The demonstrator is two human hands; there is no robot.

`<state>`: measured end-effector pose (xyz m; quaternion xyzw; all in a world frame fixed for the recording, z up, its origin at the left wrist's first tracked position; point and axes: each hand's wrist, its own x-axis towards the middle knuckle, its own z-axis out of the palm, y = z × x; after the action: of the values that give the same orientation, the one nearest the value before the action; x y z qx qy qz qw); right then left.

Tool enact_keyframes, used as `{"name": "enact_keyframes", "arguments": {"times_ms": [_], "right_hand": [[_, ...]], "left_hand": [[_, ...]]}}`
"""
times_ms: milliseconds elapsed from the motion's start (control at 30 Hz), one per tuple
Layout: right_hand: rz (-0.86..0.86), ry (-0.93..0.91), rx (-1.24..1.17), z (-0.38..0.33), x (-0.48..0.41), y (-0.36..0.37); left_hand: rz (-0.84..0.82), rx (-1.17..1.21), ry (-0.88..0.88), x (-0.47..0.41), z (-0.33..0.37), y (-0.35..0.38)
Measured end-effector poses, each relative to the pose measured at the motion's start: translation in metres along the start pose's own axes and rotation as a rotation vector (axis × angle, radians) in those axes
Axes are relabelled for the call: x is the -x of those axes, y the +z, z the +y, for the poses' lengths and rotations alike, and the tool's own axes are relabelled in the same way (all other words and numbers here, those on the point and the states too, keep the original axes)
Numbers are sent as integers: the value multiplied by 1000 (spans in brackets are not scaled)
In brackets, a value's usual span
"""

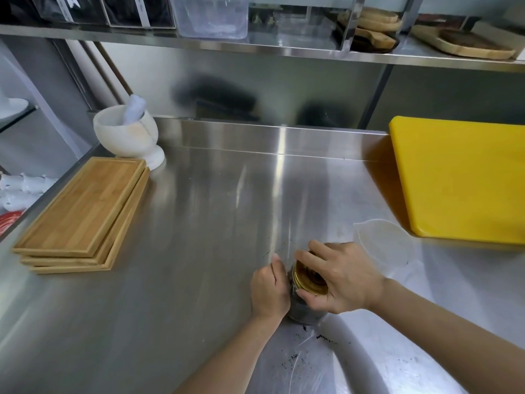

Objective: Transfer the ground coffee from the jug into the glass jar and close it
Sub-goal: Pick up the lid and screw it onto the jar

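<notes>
A glass jar with dark ground coffee inside stands on the steel counter near the front. A gold metal lid sits on its mouth. My left hand wraps the jar's left side. My right hand grips the lid from above and the right, fingers spread around its rim. The clear plastic jug stands just behind my right hand and looks empty.
Spilled coffee grounds lie on the counter in front of the jar. A stack of bamboo trays lies at the left, a white mortar and pestle behind it. A yellow cutting board lies at the right.
</notes>
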<state>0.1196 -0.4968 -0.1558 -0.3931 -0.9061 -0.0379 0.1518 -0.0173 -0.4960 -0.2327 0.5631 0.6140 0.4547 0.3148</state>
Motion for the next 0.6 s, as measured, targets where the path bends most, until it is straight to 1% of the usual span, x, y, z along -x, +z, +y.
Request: {"name": "enact_keyframes", "arguments": {"times_ms": [100,267,433,533,600], "right_hand": [[45,69,13,-5,2,3],[91,131,37,-9,3,6],[109,187,32,-13,4,8],[109,214,44,-15,4,9],[97,237,43,-17,4,8]], "left_hand": [[53,8,16,0,-2,2],[88,-74,121,-1,-2,5],[100,-73,89,-2,-4,4],[81,-126,115,-1,-2,3],[61,-109,87,1,2,1]]}}
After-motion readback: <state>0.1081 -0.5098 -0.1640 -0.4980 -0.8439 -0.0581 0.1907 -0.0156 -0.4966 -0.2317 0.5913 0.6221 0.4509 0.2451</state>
